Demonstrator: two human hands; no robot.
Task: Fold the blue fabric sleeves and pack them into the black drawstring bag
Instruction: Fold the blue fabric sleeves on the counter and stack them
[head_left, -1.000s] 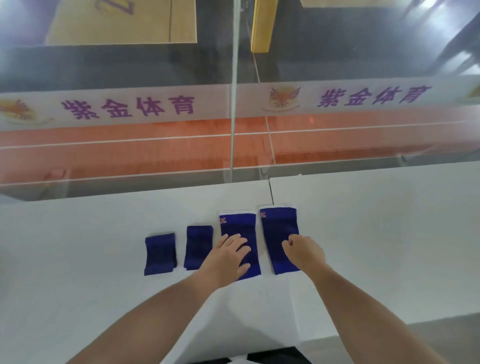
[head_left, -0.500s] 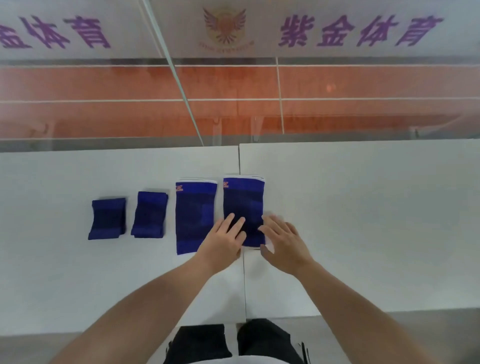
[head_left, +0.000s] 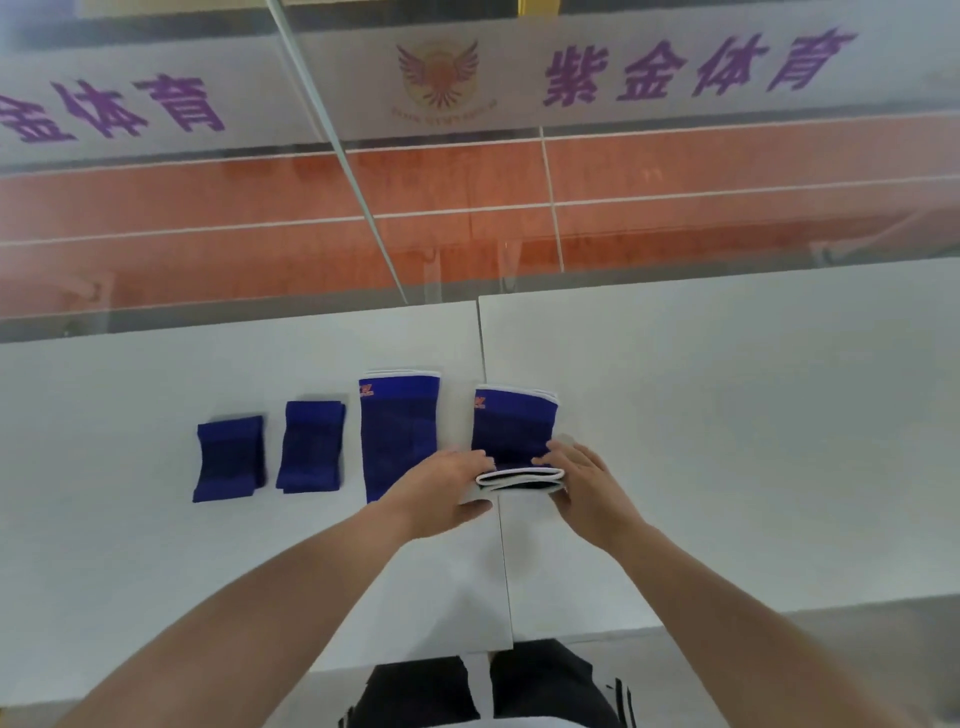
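1. Four blue sleeves are laid in a row on the white bench (head_left: 727, 415).
2. The first sleeve (head_left: 230, 457) and the second sleeve (head_left: 311, 447), at the left of the row, are short and layered. They are judged to be folded already.
3. The third sleeve (head_left: 399, 431) is laid flat at full length and is touched by neither hand. Its fold is judged outstanding.
4. The fourth sleeve (head_left: 514, 423), at the right of the row, is the one in hand. Its near, white-hemmed end is raised off the bench, while its far end is left flat.
5. The left hand (head_left: 447, 488) is closed on the near left corner of that raised end. The right hand (head_left: 584, 488) is closed on the near right corner.
6. The bag is not in view, so nothing is judged to be packed.
7. The folding is judged about half done. Still to be completed are the fold of the fourth sleeve, the fold of the third sleeve, and the packing of all four.
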